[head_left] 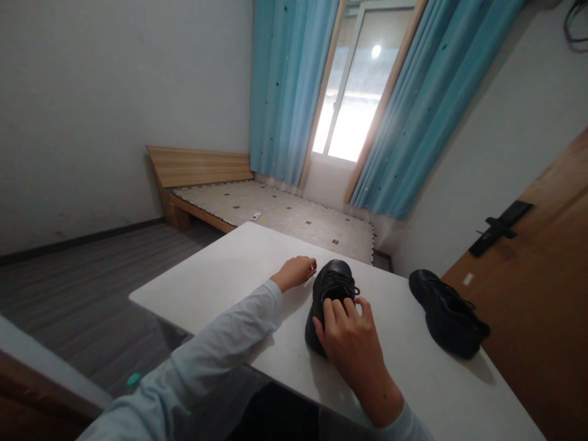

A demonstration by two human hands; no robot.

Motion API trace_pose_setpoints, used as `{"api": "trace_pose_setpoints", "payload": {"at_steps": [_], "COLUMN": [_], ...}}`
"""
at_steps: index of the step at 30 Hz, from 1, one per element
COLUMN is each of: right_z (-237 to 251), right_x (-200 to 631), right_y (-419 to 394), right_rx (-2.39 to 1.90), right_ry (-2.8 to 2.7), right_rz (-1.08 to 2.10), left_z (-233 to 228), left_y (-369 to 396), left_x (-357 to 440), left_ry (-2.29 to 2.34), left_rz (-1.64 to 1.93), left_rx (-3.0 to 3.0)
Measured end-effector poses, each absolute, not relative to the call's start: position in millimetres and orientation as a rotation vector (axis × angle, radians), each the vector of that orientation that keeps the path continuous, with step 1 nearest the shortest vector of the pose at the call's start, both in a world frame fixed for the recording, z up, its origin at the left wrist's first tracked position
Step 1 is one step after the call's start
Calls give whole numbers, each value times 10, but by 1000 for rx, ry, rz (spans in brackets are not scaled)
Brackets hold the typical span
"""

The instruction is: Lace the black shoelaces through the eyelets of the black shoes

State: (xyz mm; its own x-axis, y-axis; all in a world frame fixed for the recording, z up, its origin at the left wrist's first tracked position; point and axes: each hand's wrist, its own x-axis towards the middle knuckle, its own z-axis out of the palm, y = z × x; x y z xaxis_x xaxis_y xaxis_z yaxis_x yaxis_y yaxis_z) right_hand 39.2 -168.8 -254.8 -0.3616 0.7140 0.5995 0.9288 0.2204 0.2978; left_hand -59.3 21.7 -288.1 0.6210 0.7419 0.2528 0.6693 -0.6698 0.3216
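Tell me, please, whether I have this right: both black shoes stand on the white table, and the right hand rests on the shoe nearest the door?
Not quite. In the head view the right hand rests on the middle shoe, beside the left hand. The shoe nearest the door stands untouched. Both black shoes do stand on the white table.

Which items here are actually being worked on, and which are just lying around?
In hand:
- near shoe, right hand on its laces
- left hand, closed, beside its toe
- table under it

Lying about:
- second shoe, untouched, at the table's right
- bed
- small white object on the bed
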Motion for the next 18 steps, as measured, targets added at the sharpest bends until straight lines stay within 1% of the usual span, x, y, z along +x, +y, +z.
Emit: {"api": "trace_pose_setpoints", "payload": {"at_steps": [2,7,18], "right_z": [-2646,-2828,-2691], "right_x": [282,206,368], "right_y": [-1780,-1839,-1805], "right_rx": [-1624,-1655,-1695], "right_ry": [-2079,-1999,-2038], "right_rz": [-916,-946,-779], "left_z": [-2886,-2895,-2926], "left_y": [222,224,258], "left_x": [-590,-590,-592], "left_ry": [1171,1166,1167], "left_rz": [534,529,538], "left_rx": [2653,2672,2696]}}
